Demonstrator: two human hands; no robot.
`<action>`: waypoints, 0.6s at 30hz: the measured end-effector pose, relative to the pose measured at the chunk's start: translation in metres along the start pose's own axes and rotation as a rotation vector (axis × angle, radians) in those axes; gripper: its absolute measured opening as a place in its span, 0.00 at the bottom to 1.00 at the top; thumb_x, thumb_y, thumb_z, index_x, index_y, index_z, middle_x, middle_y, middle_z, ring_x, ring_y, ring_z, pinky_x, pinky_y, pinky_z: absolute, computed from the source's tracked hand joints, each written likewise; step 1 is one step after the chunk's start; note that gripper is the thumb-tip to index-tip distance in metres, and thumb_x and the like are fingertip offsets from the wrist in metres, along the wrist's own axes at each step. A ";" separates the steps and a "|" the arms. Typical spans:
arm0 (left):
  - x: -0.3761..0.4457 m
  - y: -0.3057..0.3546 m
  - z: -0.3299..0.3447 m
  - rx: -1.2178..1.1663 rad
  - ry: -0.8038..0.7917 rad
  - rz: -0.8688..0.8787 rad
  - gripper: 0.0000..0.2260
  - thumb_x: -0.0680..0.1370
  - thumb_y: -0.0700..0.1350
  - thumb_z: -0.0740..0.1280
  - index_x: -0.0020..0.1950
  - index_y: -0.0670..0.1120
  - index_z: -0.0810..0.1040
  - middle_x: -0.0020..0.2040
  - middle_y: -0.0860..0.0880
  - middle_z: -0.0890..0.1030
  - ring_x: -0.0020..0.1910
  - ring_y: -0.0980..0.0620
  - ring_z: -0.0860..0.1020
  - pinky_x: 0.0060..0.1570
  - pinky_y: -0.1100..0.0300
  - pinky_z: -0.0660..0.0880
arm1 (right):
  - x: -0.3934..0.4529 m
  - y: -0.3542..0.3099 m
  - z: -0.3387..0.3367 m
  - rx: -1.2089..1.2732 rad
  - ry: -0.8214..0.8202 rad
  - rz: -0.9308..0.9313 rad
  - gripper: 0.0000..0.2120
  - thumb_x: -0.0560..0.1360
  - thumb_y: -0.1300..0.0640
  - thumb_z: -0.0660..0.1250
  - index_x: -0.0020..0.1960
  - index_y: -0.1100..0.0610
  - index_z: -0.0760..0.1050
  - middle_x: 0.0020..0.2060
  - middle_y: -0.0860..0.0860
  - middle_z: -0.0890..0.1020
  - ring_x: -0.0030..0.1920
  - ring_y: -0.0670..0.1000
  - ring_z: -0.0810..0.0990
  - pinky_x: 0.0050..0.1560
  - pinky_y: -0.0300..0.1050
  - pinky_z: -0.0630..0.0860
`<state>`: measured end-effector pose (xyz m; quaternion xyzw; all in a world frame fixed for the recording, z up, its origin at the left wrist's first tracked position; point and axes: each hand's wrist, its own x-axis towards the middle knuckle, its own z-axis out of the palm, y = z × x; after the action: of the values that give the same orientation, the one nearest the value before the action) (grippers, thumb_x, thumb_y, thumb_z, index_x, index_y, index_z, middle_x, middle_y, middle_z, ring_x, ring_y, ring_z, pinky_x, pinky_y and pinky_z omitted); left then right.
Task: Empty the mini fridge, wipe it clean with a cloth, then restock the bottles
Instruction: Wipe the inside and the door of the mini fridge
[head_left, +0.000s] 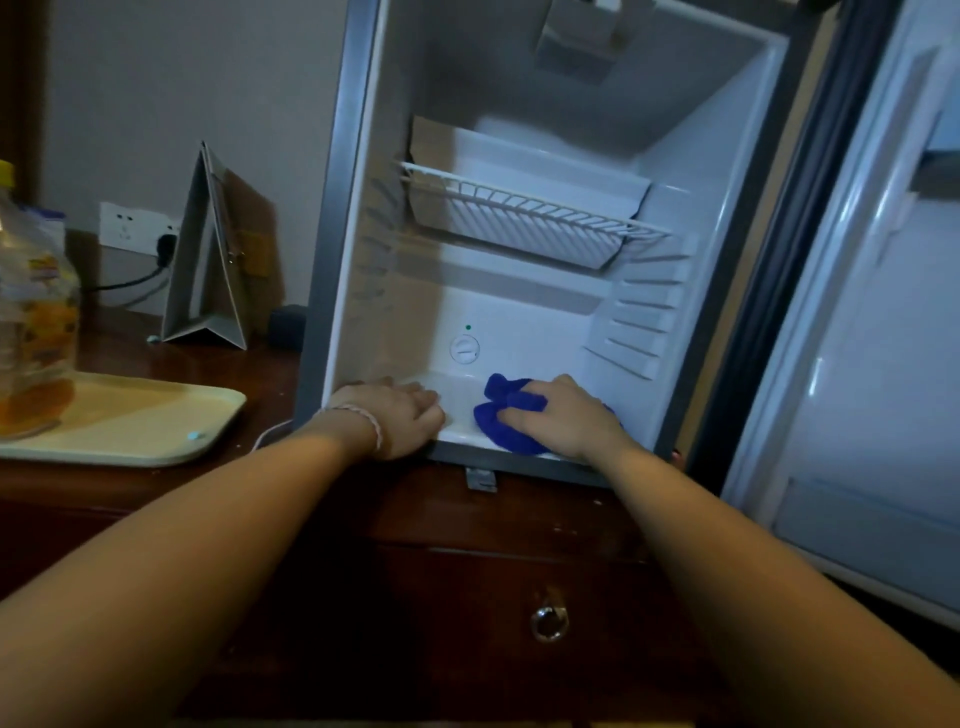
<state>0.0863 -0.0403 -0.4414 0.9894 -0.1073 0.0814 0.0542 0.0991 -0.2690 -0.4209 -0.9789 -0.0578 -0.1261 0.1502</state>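
The mini fridge (363, 218) stands open on a dark wooden cabinet, and I see no bottles inside it. A white wire shelf (530, 208) sits halfway up. My right hand (563, 418) presses a bunched blue cloth (501, 410) onto the fridge floor near the front right. My left hand (402, 415) rests flat on the floor at the front left corner, a bracelet on its wrist. A clear bottle (31, 322) with a yellow cap and orange label stands on a cream tray (156, 426) at the left.
The fridge door (857, 338) hangs open on the right. A folded card stand (208, 260), a wall socket (130, 228) with a plug and a small dark box (287, 325) sit behind the tray. A drawer knob (549, 621) is below.
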 end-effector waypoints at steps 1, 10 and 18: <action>-0.001 0.001 -0.001 -0.003 0.003 0.007 0.27 0.82 0.63 0.45 0.80 0.57 0.57 0.81 0.53 0.58 0.78 0.45 0.58 0.75 0.47 0.57 | -0.010 0.001 -0.002 -0.010 0.004 -0.012 0.26 0.67 0.27 0.61 0.59 0.39 0.74 0.55 0.47 0.70 0.54 0.56 0.77 0.59 0.56 0.74; 0.000 -0.001 0.000 -0.022 0.031 0.042 0.26 0.82 0.62 0.46 0.76 0.54 0.65 0.77 0.49 0.67 0.74 0.43 0.65 0.70 0.45 0.63 | -0.006 0.006 -0.001 -0.024 0.059 0.012 0.32 0.66 0.27 0.63 0.65 0.40 0.74 0.62 0.49 0.74 0.59 0.57 0.77 0.59 0.53 0.74; 0.017 -0.005 -0.003 0.034 -0.083 0.088 0.40 0.67 0.69 0.35 0.69 0.53 0.65 0.73 0.44 0.64 0.70 0.37 0.62 0.67 0.35 0.62 | 0.073 0.012 0.016 0.012 0.024 0.056 0.35 0.64 0.24 0.63 0.66 0.40 0.74 0.64 0.51 0.75 0.60 0.58 0.77 0.63 0.56 0.74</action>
<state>0.1035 -0.0384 -0.4360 0.9871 -0.1512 0.0442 0.0292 0.1751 -0.2701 -0.4198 -0.9777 -0.0291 -0.1331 0.1601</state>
